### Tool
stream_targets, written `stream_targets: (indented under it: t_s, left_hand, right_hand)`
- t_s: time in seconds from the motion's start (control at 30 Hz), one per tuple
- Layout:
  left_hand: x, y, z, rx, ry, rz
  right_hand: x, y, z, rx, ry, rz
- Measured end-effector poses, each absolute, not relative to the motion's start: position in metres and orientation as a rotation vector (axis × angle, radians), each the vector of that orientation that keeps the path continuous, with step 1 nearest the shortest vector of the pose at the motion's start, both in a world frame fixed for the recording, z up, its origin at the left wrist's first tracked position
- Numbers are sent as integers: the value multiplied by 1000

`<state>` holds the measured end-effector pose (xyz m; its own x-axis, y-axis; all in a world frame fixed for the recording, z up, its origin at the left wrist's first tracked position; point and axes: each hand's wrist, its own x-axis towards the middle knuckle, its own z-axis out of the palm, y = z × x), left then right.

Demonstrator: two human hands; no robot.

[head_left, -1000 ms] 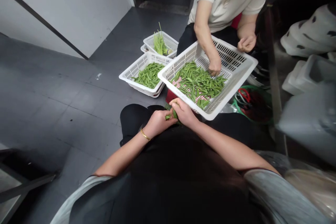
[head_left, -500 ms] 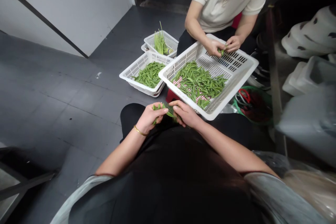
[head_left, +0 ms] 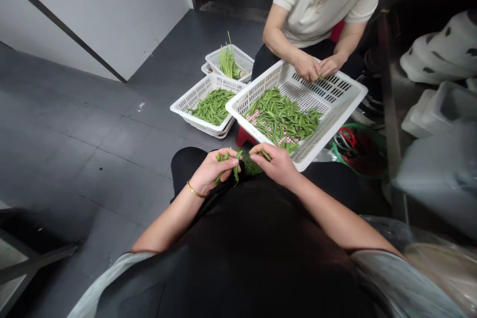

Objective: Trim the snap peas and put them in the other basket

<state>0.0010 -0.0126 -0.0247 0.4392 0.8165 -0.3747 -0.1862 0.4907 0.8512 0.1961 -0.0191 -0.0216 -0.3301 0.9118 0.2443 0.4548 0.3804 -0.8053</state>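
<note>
My left hand (head_left: 219, 169), with a gold bangle at the wrist, is closed round several snow pea pods (head_left: 237, 166); one pod sticks out past the thumb and fingertips. Across a small gap, my right hand (head_left: 275, 163) is curled shut on a single green pod (head_left: 266, 156) that shows between its fingers. Both hands hover above my lap, just in front of a large white basket (head_left: 331, 131). Inside that basket lies a loose heap of snow pea pods (head_left: 279, 114). Below and between my hands is a green mass (head_left: 253, 166), partly hidden.
Opposite me a person's hands (head_left: 316, 68) work at the large basket's far rim. Left of it stand a white basket of pods (head_left: 182, 108) and one with long green stalks (head_left: 227, 62). A red stool (head_left: 244, 136) shows underneath. White bins (head_left: 443, 49) and a green basket (head_left: 359, 144) lie rightward.
My hands have drawn apart, the right one moving rightward with a pod in its fingers. A pod in my left hand now points upright. The other person's hands have come closer together.
</note>
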Motion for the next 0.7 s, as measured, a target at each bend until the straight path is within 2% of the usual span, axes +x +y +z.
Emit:
stream_targets:
  t_s: [0.27,0.47,0.7]
  left_hand:
    - [3,-17,-20,863,889,688]
    - [2,-18,-21,907,927,607]
    - [10,-17,-30,730,949,788]
  right_hand:
    - [192,-9,-16,-1076,-2028,683]
    - [195,-8,-16,-1030,-2094,772]
    - [183,-18,-25,-1174,-2137,280]
